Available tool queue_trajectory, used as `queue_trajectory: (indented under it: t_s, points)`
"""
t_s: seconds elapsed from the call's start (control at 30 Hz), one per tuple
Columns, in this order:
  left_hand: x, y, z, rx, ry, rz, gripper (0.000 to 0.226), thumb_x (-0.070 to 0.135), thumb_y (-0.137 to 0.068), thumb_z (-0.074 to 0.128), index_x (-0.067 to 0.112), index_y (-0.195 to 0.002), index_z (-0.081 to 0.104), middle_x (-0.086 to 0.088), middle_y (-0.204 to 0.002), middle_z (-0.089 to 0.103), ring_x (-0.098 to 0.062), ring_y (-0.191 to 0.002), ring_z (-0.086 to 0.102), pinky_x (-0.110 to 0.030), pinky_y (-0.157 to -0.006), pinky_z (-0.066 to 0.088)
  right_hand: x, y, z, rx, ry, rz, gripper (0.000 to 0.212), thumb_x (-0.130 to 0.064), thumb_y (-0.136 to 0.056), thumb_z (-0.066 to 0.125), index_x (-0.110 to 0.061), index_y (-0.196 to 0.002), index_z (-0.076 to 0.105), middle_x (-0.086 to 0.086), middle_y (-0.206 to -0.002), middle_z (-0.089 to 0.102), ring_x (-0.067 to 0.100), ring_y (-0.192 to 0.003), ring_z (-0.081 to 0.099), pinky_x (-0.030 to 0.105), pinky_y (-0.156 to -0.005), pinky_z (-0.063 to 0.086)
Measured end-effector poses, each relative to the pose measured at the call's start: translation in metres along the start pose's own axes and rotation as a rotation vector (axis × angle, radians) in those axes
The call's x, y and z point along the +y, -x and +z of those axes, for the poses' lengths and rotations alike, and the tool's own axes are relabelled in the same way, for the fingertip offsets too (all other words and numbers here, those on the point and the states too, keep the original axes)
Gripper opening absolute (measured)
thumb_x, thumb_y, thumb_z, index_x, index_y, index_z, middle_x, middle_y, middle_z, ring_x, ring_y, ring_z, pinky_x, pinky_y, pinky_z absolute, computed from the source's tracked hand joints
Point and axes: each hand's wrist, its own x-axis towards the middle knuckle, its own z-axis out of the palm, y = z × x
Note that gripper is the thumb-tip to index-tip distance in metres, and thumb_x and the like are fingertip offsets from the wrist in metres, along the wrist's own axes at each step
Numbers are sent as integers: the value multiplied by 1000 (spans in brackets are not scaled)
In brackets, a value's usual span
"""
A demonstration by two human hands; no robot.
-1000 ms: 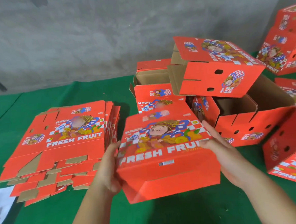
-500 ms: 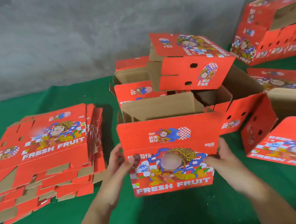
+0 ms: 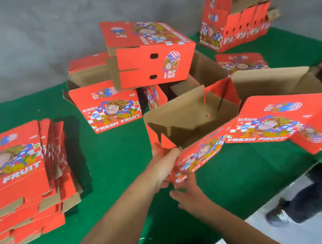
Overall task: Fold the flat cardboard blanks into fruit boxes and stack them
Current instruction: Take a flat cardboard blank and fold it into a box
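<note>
Your left hand (image 3: 163, 160) grips near corner of half-folded box (image 3: 191, 120), fingers curled over its edge. Your right hand (image 3: 186, 190) sits under box's lower corner, fingers touching printed side; grip unclear through blur. Box open-topped, tilted above green table (image 3: 112, 161), right of blank stack (image 3: 26, 171). Folded boxes (image 3: 149, 53) piled behind.

Both bare forearms reach in from bottom edge, converging mid-frame. Left hand (image 3: 163, 163) higher up, fingers curled, pinching near corner of open red printed cardboard box (image 3: 192, 131). Right hand (image 3: 188, 191) just below it, palm up under box's bottom edge, fingers touching it, a bit blurry tbh.
</note>
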Motion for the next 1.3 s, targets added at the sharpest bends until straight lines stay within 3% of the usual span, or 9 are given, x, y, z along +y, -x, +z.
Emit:
queue_trajectory:
  t_s: [0.07, 0.13, 0.27, 0.43, 0.53, 0.8, 0.97, 1.13, 1.3]
  points:
    - [5, -11, 5, 109, -31, 35, 108, 78, -77, 62, 38, -158, 2, 1, -120, 68, -31, -98, 74, -42, -86, 60, -1, -4, 13, -163, 134, -14, 60, -39, -78, 65, -70, -121, 36, -20, -115, 62, 10, -77, 62, 29, -59, 55]
    - [7, -21, 4, 178, -237, 101, 95, 56, -90, 60, 19, -160, 8, -14, -132, 64, -39, -112, 68, -47, -97, 55, -12, -12, 19, -232, 169, -16, 62, -42, -79, 62, -77, -122, 33, -19, -121, 63, 14, -71, 65, 27, -56, 53]
    - [6, -26, -3, 322, -374, 212, 22, 24, -97, 49, 5, -98, 61, -18, -96, 69, -42, -98, 68, -38, -77, 53, -27, -31, 21, -162, 231, -132, 75, -35, -91, 64, -47, -152, 22, -8, -131, 61, 23, -102, 71, 44, -88, 60]
    - [4, -15, -1, 350, -275, 336, 37, 20, -100, 48, 11, -64, 46, -11, -70, 57, -43, -82, 66, -36, -65, 44, -20, -41, 10, -21, 441, -291, 68, -37, -96, 56, -36, -155, 21, -11, -152, 30, 3, -139, 32, 32, -119, 29]
    - [7, -17, 9, 308, -256, 357, 40, 21, -100, 47, 10, -61, 44, -12, -69, 58, -43, -80, 67, -38, -65, 46, -18, -37, 5, 48, 444, -270, 65, -56, -87, 42, -36, -148, 31, -6, -146, 41, 12, -135, 46, 41, -111, 43]
    - [19, -35, 34, 86, 8, 303, 24, 25, -103, 42, 22, -105, 66, -11, -115, 72, -36, -102, 72, -45, -90, 57, -14, -53, -93, 297, 1016, -228, 59, -48, -101, 43, -52, -151, 12, 3, -132, 56, 32, -105, 67, 47, -78, 55]
    - [-2, -37, 16, 41, 24, 209, 48, 30, -104, 47, 20, -151, 43, 13, -88, 58, -19, -85, 63, -25, -67, 47, -28, -64, -172, 179, 1435, -300, 60, -36, -101, 44, -48, -150, 12, -1, -128, 65, 29, -115, 61, 41, -77, 56]
    - [-18, -38, 1, 40, 44, 137, 45, 26, -103, 49, 21, -148, 48, 11, -102, 61, -19, -86, 63, -20, -62, 46, -39, -80, -176, 461, 1333, -121, 39, -45, -98, 43, -39, -134, 30, 5, -112, 68, 34, -94, 71, 42, -72, 49]
    - [-30, -45, -5, 61, 73, 112, 43, 25, -102, 52, 21, -144, 53, 12, -93, 60, -19, -87, 62, -20, -65, 45, -35, -86, -209, 566, 872, 176, 63, -32, -99, 49, -34, -156, 21, 25, -118, 67, 41, -96, 67, 42, -79, 52]
